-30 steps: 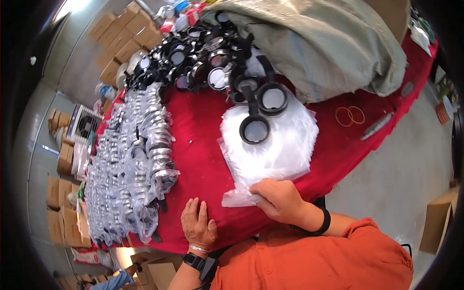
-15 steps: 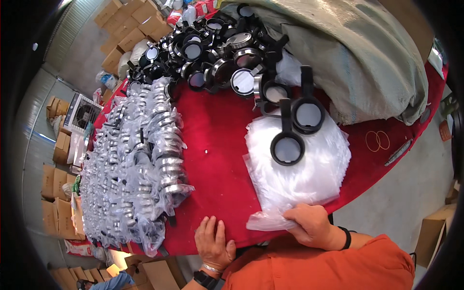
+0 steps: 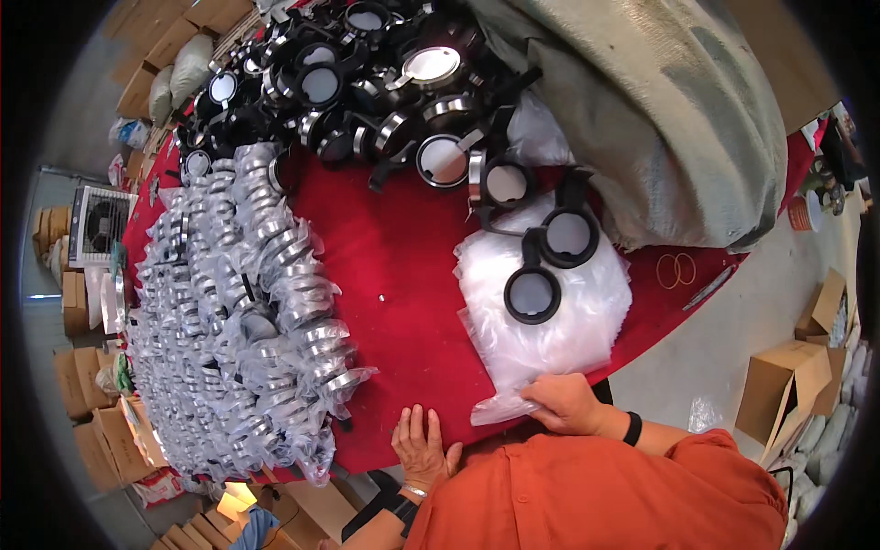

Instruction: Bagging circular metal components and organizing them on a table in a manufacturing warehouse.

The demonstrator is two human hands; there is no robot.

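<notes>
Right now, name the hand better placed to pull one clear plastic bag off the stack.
Right. The right hand already rests on the near edge of the stack of clear plastic bags; the left hand lies flat on the red tablecloth, apart from them.

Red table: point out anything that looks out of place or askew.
Two black round magnifiers lie on the stack of clear plastic bags, apart from the black pile. The right hand pulls one bag askew off the stack's near edge. The left hand rests flat on the red table.

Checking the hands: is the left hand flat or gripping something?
Flat: the left hand lies palm down, fingers spread, on the red tablecloth, holding nothing.
</notes>
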